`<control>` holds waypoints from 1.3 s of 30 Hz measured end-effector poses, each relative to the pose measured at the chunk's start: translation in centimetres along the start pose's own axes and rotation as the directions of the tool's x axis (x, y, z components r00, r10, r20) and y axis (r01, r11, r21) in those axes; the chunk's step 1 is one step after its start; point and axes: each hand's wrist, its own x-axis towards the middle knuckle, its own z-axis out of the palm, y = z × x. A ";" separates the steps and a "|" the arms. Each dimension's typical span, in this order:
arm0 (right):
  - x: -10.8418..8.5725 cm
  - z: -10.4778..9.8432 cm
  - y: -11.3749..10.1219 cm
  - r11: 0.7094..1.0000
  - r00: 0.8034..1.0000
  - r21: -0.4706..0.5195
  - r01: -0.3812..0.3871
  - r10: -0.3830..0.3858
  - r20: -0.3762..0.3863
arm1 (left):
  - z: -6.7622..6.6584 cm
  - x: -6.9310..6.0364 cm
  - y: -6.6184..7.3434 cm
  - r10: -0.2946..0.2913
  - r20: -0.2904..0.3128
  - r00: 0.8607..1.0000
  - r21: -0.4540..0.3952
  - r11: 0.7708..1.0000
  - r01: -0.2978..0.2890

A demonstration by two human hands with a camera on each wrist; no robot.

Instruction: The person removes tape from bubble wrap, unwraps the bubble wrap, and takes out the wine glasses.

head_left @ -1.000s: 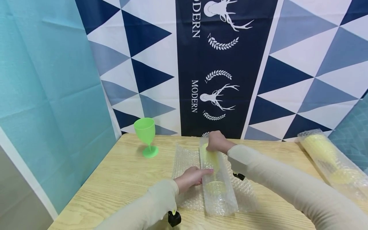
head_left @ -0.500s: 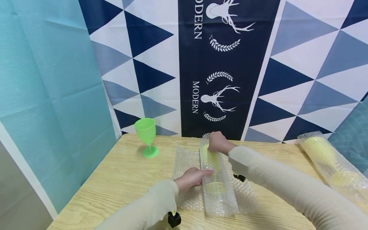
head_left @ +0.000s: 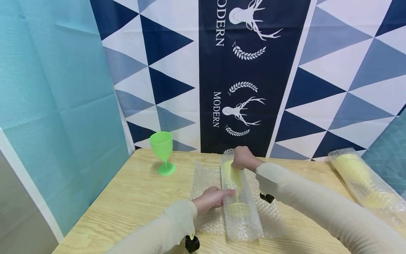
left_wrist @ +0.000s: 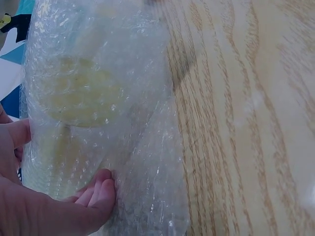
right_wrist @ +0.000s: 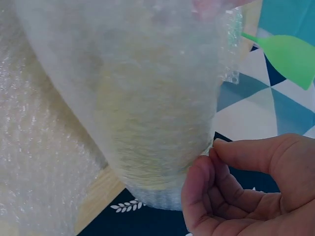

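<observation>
A yellow goblet (head_left: 238,210) lies inside a rolled bubble-wrap sleeve (head_left: 244,229), on top of a flatter bubble-wrap sheet (head_left: 203,176). At the roll's middle, my left hand (head_left: 210,198) holds its left side, the thumb laid across the top. In the left wrist view the curled fingers of the left hand (left_wrist: 54,196) grip the wrap's edge below the goblet's round base (left_wrist: 83,93). My right hand (head_left: 243,157) is at the roll's far end; in the right wrist view the thumb and forefinger of the right hand (right_wrist: 251,182) pinch the wrap's edge.
A green goblet (head_left: 161,146) stands upright at the back left of the wooden table (head_left: 133,197). Another yellow goblet in bubble wrap (head_left: 364,176) lies at the right edge. Patterned cloth (head_left: 171,84) hangs behind the table.
The head view has tilted slightly upward. My right hand has shifted very slightly right at the far end of the roll; my left hand keeps its place on the wrap.
</observation>
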 end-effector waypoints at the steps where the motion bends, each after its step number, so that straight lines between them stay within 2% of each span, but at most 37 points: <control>1: 0.0 0.0 0.1 1.000 1.000 0.020 -0.009 0.009 0.004 | 0.0 0.0 0.0 0.000 0.002 1.000 -0.004 1.000 0.000; 8: 0.1 0.1 1.0 0.993 0.999 0.109 -0.040 0.040 0.006 | -0.1 0.0 -0.2 0.002 0.006 1.000 -0.025 1.000 -0.002; 13: 0.0 0.2 1.7 0.965 0.997 0.250 -0.074 0.063 0.052 | -0.1 0.2 -0.4 0.012 0.000 1.000 -0.028 1.000 -0.012; 15: -0.1 0.3 1.8 0.933 0.991 0.340 -0.119 0.092 0.093 | -0.1 0.3 -0.5 0.010 -0.002 1.000 -0.028 1.000 -0.010; 17: -0.1 0.4 2.0 0.886 0.985 0.435 -0.160 0.114 0.129 | -0.1 0.3 -0.5 0.006 -0.004 1.000 -0.030 1.000 -0.006; 20: -0.2 0.6 2.2 0.797 0.972 0.560 -0.226 0.143 0.187 | -0.1 0.3 -0.6 0.004 0.000 1.000 -0.035 0.999 -0.004; 22: -0.3 0.7 2.3 0.753 0.967 0.610 -0.246 0.144 0.211 | -0.1 0.3 -0.6 0.006 -0.001 1.000 -0.039 0.999 -0.006; 24: -0.4 0.8 2.5 0.724 0.964 0.640 -0.256 0.140 0.227 | -0.1 0.3 -0.5 0.009 -0.003 1.000 -0.042 0.999 -0.009; 27: -0.5 0.9 2.9 0.704 0.962 0.660 -0.261 0.134 0.238 | 0.0 0.3 -0.4 0.014 -0.004 1.000 -0.047 0.999 -0.014; 32: -0.8 1.2 3.5 0.691 0.962 0.673 -0.263 0.129 0.242 | 0.2 0.3 -0.3 0.027 -0.009 1.000 -0.049 0.998 -0.027; 34: -0.9 1.2 3.6 0.675 0.962 0.690 -0.262 0.123 0.245 | 0.3 0.2 -0.3 0.028 -0.016 0.999 -0.050 0.998 -0.028; 39: -1.1 1.2 3.7 0.612 0.959 0.744 -0.269 0.099 0.265 | 0.2 0.1 -0.2 0.023 -0.030 0.999 -0.049 0.998 -0.025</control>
